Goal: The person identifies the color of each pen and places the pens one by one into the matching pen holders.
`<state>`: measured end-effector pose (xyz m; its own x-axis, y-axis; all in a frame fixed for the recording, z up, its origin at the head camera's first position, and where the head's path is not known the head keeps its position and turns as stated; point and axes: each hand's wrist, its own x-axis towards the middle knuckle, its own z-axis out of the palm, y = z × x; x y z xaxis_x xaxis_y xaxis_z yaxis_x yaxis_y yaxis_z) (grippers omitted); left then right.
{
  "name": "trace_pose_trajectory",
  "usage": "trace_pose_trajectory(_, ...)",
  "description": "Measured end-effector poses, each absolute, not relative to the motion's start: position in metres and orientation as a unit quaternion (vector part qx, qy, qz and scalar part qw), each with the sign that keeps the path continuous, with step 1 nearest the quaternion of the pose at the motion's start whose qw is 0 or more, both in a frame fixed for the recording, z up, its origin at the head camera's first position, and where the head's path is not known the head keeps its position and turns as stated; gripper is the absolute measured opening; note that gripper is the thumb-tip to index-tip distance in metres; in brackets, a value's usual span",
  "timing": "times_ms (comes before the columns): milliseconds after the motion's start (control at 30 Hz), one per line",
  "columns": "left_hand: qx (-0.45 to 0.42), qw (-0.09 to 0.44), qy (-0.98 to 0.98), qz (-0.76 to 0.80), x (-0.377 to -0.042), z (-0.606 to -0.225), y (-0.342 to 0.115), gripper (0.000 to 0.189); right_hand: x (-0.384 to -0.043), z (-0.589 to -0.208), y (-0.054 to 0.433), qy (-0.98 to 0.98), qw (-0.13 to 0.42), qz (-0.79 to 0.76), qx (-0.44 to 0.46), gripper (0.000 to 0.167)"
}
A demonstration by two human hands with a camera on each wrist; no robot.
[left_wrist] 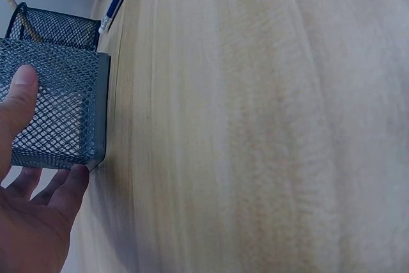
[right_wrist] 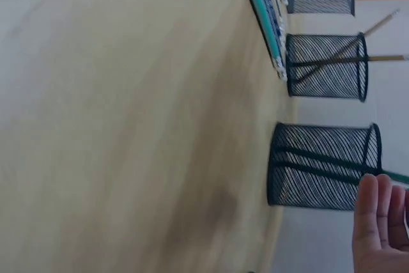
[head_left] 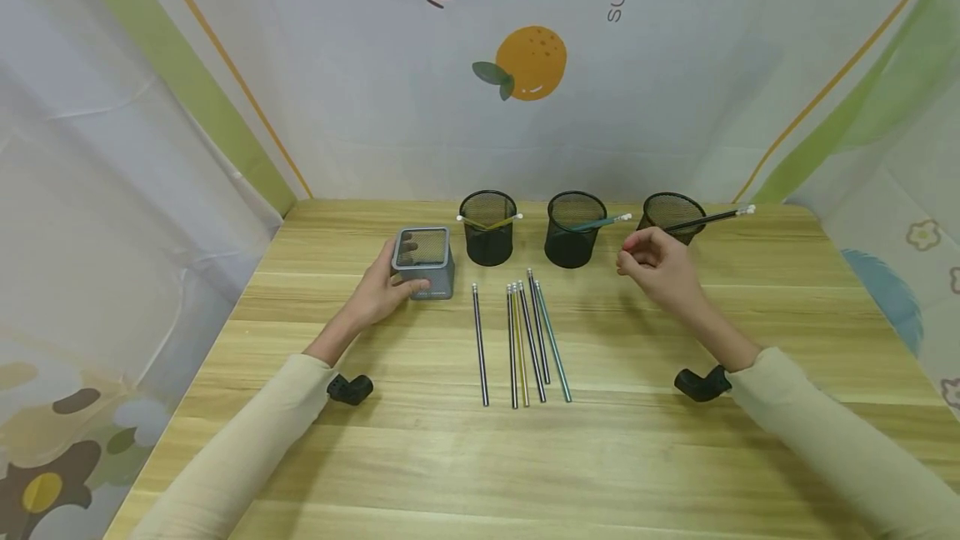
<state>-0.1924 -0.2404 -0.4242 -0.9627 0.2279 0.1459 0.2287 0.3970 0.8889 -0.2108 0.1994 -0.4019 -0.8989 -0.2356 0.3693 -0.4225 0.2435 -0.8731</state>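
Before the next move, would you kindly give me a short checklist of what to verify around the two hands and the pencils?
1. Left hand grips the grey square mesh holder: ok, held at its left side.
2. That holder stands upright with room inside: ok, no pencil shows in it.
3. Right hand is free: ok, no pencil shows in its grasp.
4. Right hand is clear of the rightmost black round mesh cup: cannot tell, as it hides part of the cup in the head view.
5. The six long slim pencils lying on the pale wooden table are well spread: not ok, five bunch towards their eraser ends.
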Motion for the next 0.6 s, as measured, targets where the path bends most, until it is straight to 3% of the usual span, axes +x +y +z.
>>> trace_pose_trajectory(233, -0.133, 0.001, -0.842, -0.522, -0.193, -0.424, -0.241, 0.086, -0.203, -0.414, 0.182, -0.833, 0.017, 0.522, 0.185, 0.014)
trace_pose_trajectory(600, -0.128, 0.002, -0.843, -0.523, -0.195, -0.423, -0.239, 0.085, -0.188, -0.424, 0.15, -0.873, -0.029, 0.443, 0.204, 0.017)
